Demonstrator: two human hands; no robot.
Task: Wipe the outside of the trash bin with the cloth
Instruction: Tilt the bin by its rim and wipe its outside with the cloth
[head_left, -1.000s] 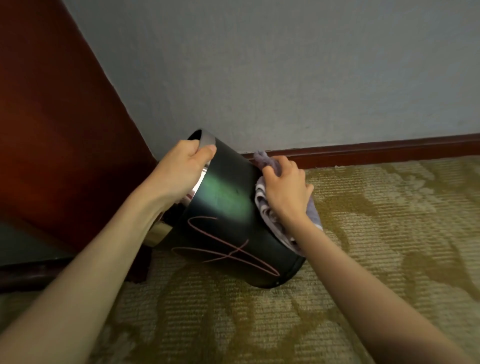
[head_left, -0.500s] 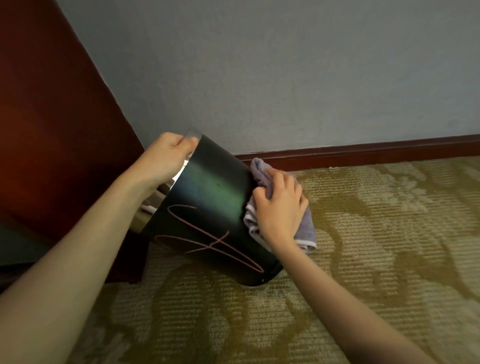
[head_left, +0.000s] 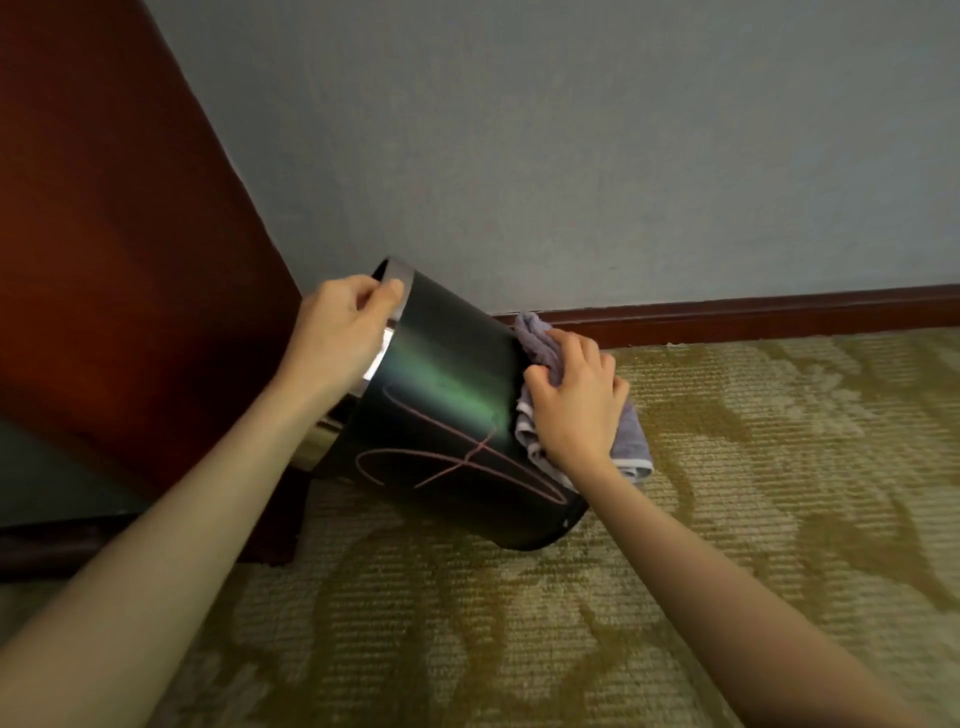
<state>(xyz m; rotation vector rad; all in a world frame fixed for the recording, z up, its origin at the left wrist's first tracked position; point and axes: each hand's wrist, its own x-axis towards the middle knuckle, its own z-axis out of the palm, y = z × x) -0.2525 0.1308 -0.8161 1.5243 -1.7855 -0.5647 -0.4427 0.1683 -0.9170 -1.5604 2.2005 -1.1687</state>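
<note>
From the head view, the left hand (head_left: 340, 335) pinches the tipped trash bin (head_left: 447, 410) by its metal rim on the carpet (head_left: 779, 467), right hand (head_left: 574, 402) pressing the soft cloth (head_left: 535, 338) against its slick-looking, probably light side.

Plain grey-blue wall (head_left: 597, 145) fills the upper frame, lightly textured, evenly lit, no hard shadows. Dark reddish-brown baseboard (head_left: 753, 312) runs along its foot, meeting the carpet (head_left: 753, 493). Carpet is beige with olive-gold floral swirls and a ribbed weave, covers the whole floor in view. Left side: big red-brown wooden panel (head_left: 104, 234), glossy, its edge slanting down to the right across the wall; cannot tell if door or furniture side. Below it at the left edge, a dark greenish surface (head_left: 47, 478) over a dark wooden rail (head_left: 62, 545) near floor level, deep in shadow.
</note>
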